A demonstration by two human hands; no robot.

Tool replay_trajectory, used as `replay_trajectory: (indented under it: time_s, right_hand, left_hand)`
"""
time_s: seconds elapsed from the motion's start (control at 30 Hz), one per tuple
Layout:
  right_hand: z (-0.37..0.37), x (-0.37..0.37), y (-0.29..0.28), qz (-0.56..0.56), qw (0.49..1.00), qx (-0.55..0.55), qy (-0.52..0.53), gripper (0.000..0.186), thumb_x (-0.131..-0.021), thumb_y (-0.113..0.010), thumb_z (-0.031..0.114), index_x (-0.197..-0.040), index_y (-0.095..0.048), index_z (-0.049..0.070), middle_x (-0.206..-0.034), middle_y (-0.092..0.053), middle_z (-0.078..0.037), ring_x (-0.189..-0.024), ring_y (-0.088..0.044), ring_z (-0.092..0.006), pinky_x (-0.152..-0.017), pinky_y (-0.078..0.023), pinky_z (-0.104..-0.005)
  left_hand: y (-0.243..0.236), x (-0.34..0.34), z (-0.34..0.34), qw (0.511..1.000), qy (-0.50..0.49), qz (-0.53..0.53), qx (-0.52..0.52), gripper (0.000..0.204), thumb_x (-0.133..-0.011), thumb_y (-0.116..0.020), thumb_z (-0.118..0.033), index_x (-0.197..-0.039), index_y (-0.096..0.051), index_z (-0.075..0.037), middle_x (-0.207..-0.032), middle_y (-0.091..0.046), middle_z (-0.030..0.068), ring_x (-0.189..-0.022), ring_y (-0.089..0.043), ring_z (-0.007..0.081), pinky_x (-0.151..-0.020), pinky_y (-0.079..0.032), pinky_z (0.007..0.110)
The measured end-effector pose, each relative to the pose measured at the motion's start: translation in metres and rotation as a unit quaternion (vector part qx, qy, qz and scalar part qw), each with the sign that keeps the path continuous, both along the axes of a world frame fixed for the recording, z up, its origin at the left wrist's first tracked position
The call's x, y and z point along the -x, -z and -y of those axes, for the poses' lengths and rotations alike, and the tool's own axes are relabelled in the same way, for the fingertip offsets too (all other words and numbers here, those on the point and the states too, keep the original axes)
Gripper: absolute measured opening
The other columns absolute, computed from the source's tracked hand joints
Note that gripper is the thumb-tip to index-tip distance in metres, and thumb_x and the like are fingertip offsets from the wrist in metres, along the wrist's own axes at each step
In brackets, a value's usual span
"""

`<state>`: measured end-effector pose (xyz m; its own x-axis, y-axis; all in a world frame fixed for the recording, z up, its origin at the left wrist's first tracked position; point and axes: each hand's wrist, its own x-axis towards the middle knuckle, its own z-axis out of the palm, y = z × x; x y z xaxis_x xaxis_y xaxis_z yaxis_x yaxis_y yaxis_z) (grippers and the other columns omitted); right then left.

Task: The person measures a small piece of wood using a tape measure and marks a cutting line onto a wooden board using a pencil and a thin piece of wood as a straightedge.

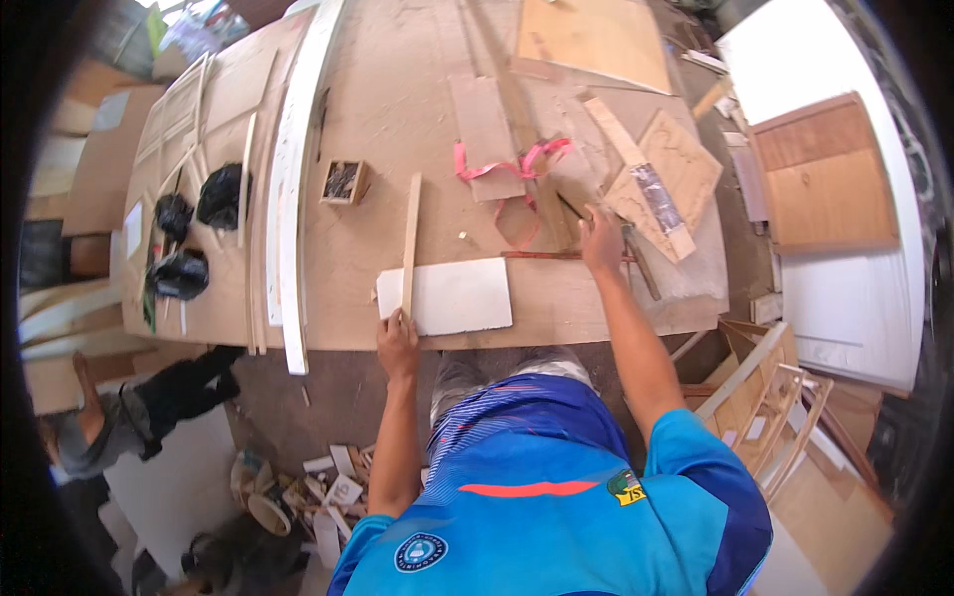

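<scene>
My left hand (398, 345) is at the table's front edge, its fingers closed on the lower end of a narrow wooden strip (411, 233). The strip points away from me and crosses the left part of a white rectangular board (462, 298) lying flat at the edge. Farther right, my right hand (600, 240) is over the tabletop, its fingers drawn together at the end of a thin dark object (569, 206). What those fingers hold is too small to make out. Beside that hand lie a thin red rod (542, 255) and a hammer-like tool (644, 266).
A small wooden box (343, 183) of dark bits stands left of the strip. Pink ribbon (487, 171) lies across wood pieces. Long white planks (295, 199) and black bags (224, 196) are at left. Panels (830, 179) lean right. Another person (109, 427) is at lower left.
</scene>
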<state>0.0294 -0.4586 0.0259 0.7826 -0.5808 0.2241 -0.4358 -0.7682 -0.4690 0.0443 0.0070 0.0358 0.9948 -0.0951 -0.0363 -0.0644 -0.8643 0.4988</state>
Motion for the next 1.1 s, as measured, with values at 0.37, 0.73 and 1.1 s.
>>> replay_trajectory:
  time_s: [0.37, 0.73, 1.1]
  right_hand:
    - [0.038, -0.006, 0.02, -0.099, 0.99, 0.097, -0.021, 0.018, -0.106, -0.068, 0.026, -0.112, -0.07, 0.01, -0.109, -0.072, -0.015, -0.107, -0.071, -0.0397, -0.093, -0.056, -0.0527]
    - [-0.082, 0.106, 0.043, -0.132, 0.894, -0.422, 0.069, 0.027, -0.111, -0.048, 0.018, -0.114, -0.07, 0.003, -0.089, -0.074, -0.017, -0.084, -0.072, -0.0392, -0.08, -0.057, -0.0547]
    - [-0.225, 0.051, 0.026, -0.078, 0.984, -0.131, 0.087, 0.048, -0.09, -0.084, 0.043, -0.096, -0.068, -0.001, -0.09, -0.073, -0.018, -0.073, -0.072, -0.0349, -0.073, -0.058, -0.0473]
  left_hand:
    - [-0.016, 0.043, 0.002, 0.97, -0.209, 0.011, 0.124, 0.038, -0.097, -0.074, -0.022, -0.121, -0.07, 0.006, -0.116, -0.071, 0.0245, -0.106, -0.071, 0.0405, -0.095, -0.055, 0.048]
    - [-0.025, 0.013, -0.064, 0.967, -0.241, -0.072, 0.052, 0.034, -0.094, -0.08, -0.025, -0.116, -0.076, 0.001, -0.115, -0.074, 0.0228, -0.107, -0.072, 0.0422, -0.095, -0.056, 0.05]
    - [-0.001, -0.043, -0.051, 0.966, -0.087, -0.184, 0.158, 0.035, -0.095, -0.079, -0.023, -0.123, -0.078, -0.002, -0.117, -0.076, 0.0242, -0.109, -0.075, 0.0422, -0.097, -0.057, 0.047]
